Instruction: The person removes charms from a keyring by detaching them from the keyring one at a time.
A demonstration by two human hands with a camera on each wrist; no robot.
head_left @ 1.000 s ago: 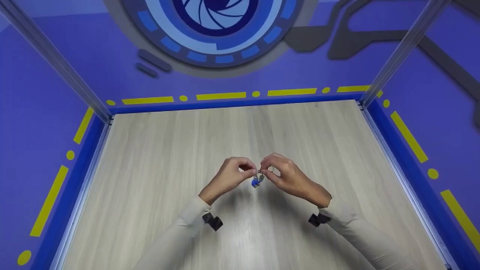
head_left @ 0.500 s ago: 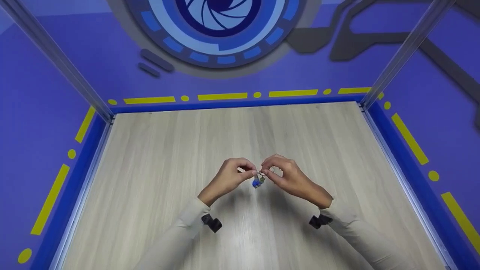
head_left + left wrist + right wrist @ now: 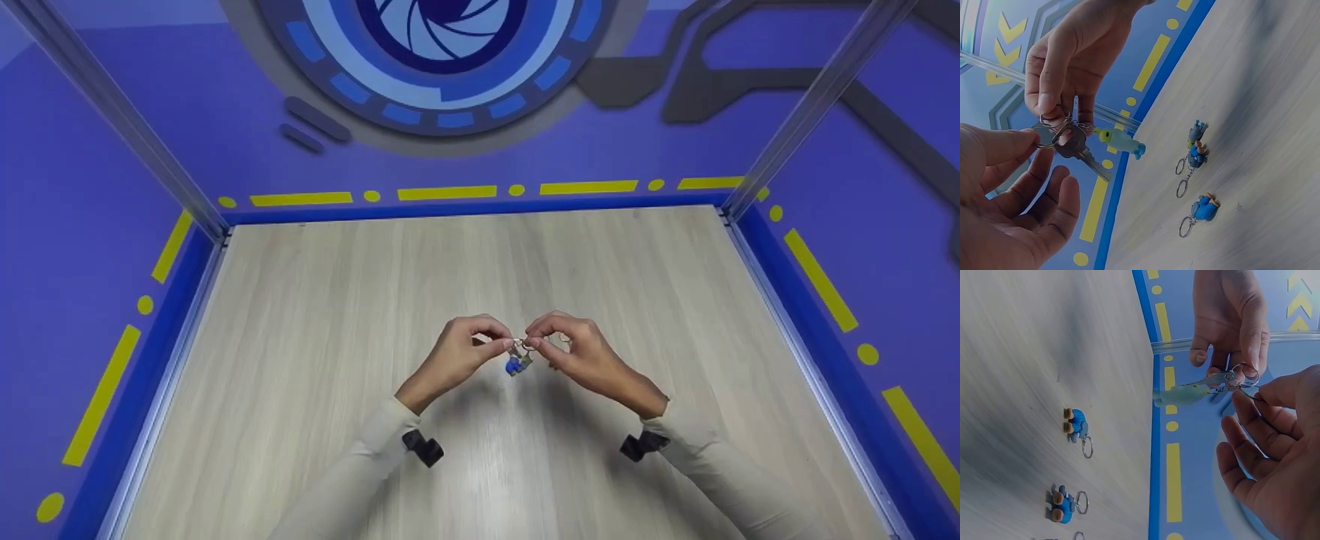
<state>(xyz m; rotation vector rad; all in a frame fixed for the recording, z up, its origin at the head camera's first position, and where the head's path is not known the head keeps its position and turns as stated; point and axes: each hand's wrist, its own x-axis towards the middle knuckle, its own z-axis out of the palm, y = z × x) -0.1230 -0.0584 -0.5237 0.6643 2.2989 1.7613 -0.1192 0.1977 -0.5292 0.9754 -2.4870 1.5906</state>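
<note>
My left hand (image 3: 1010, 197) pinches a metal key ring (image 3: 1039, 144) between thumb and fingers. Facing it, my right hand (image 3: 1280, 450) pinches a second ring (image 3: 1251, 392), and the two rings overlap. A silver key (image 3: 1077, 147) hangs at these rings. Beside it dangles a pale teal figure charm (image 3: 1122, 142) with a yellow-green head, on a short chain. In the head view both hands, left (image 3: 469, 349) and right (image 3: 574, 349), meet fingertip to fingertip over the table, with a small blue thing (image 3: 514, 366) showing just below them.
Several figure keychains lie on the wood-grain table (image 3: 337, 300); one blue figure (image 3: 1206, 208) and a grey-blue one (image 3: 1197, 130) show in the left wrist view. Blue walls (image 3: 450, 202) with yellow marks enclose the table. A small black camera (image 3: 424, 448) sits on the left wrist.
My right hand has shifted slightly to the right, widening the gap between the fingertips a little. The left hand stays nearly in place; both keep their pinch.
</note>
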